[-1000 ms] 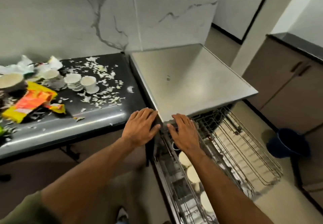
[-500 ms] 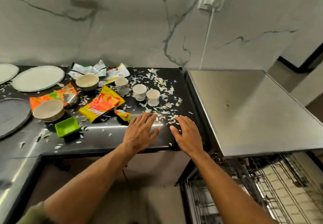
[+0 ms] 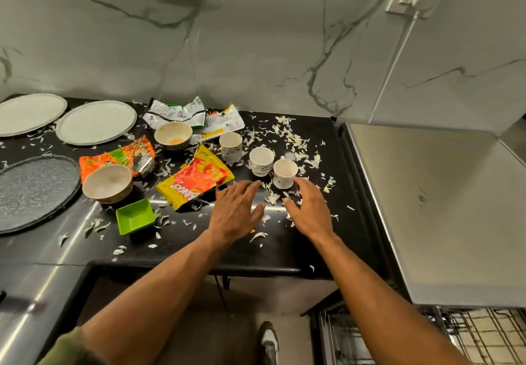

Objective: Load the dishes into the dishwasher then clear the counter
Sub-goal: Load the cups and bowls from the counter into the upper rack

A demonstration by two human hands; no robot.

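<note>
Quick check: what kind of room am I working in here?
Most likely a home kitchen: a black counter strewn with used cups, bowls and snack wrappers, and a wire dishwasher rack pulled out at lower right.

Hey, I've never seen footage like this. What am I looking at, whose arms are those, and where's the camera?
There is no machine here. A person wears one wide-angle camera on the head, so every picture looks forward and down at their own arms. In the latest one, the left hand and right hand are open with spread fingers over the black counter, close to three small cups. Neither hand holds anything. Also on the counter are two bowls, pale plates, a dark plate, a green dish, crumpled snack wrappers and scattered pale scraps. At the lower right, a wire dishwasher rack shows below a steel top.
</note>
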